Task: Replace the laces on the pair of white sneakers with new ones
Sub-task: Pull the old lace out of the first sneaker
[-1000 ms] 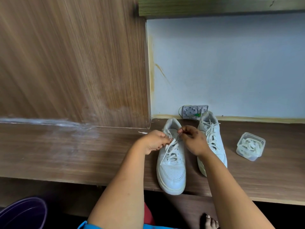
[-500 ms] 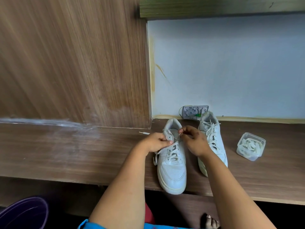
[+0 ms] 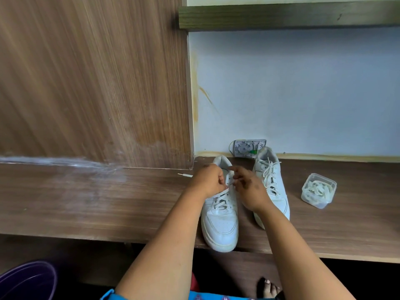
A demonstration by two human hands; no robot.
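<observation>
Two white sneakers stand side by side on a wooden ledge (image 3: pixel 86 202), toes toward me. The left sneaker (image 3: pixel 220 226) has its toe at the ledge's front edge, and its lace (image 3: pixel 220 203) crosses the lower eyelets. My left hand (image 3: pixel 208 179) pinches that lace at the shoe's upper eyelets. My right hand (image 3: pixel 249 189) rests over the same spot with its fingers curled at the lace; what they hold is hidden. The right sneaker (image 3: pixel 271 185) is fully laced and partly covered by my right wrist.
A clear plastic tub (image 3: pixel 318 190) of coiled white laces sits right of the shoes. A small white device (image 3: pixel 249 148) leans on the wall behind them. A thin white stick (image 3: pixel 185 174) lies left of my left hand. A purple basin (image 3: pixel 26 280) and a bare foot (image 3: pixel 267 287) are below the ledge.
The left sneaker's lace has been pulled out of its upper eyelets and now crosses only the lower ones. Both hands stay at the shoe's top, shifted slightly.
</observation>
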